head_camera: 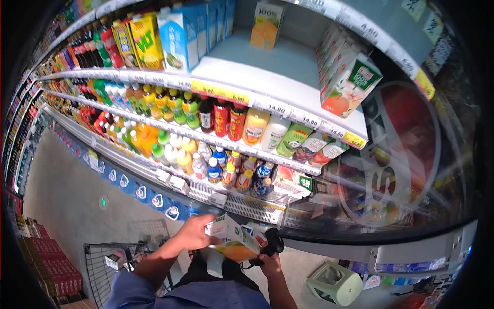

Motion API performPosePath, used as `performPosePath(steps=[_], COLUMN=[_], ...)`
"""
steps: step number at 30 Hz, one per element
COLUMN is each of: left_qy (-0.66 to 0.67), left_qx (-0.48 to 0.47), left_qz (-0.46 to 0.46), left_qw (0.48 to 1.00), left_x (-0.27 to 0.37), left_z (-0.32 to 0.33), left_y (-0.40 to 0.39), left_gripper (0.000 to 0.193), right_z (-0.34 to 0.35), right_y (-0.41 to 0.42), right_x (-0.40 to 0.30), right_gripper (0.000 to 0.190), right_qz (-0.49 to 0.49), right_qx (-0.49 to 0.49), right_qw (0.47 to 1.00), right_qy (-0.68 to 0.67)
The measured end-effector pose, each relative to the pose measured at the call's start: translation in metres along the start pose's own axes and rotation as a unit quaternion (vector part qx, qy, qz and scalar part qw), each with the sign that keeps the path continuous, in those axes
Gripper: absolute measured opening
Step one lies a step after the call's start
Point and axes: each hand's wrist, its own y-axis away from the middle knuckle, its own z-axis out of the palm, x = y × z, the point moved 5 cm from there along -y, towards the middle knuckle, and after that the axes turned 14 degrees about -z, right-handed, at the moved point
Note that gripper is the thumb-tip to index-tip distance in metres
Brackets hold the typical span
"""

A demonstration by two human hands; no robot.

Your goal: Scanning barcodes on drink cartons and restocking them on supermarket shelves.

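Observation:
My left hand (196, 232) grips one end of a juice carton (235, 239) with orange fruit printed on it, held level in front of my waist. At the carton's other end, my right hand (269, 260) is closed around a black handheld device (273, 242), perhaps a barcode scanner; its fingertips lie close to the carton, and I cannot tell if they touch it. A similar carton (265, 25) stands at the back of the upper shelf. Fruit juice cartons (349, 87) form a row at that shelf's right end.
Refrigerated shelves (247, 92) with bottles and cartons curve across the view. A wire shopping cart (101, 266) stands at my left, and a pale green plastic stool (335, 284) at my right. Red boxes (58, 262) are stacked at the far left. A glass side panel (389, 154) closes the cooler's right end.

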Motion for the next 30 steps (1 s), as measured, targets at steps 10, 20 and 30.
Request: performPosePath(steps=[10,20,30], left_qy=[0.337,0.645,0.785], left_qx=[0.047,0.226,0.144], left_qz=[0.071,0.167,0.190], left_qw=[0.937,0.711,0.572], left_x=[-0.009,-0.006,-0.029], left_z=[-0.071,-0.035,-0.087], left_y=[0.075,0.092,0.108], left_gripper=[0.064,0.052,0.051], right_z=[0.124,0.212,0.264], right_y=[0.006,0.003,0.025], right_x=[-0.036,-0.053,-0.052], right_gripper=[0.059,0.048,0.063], right_qz=[-0.074,-0.088,-0.096], right_qx=[-0.047,-0.082,-0.232], right_qw=[0.989,0.990,0.961], right_qy=[0.122,0.070,0.113])
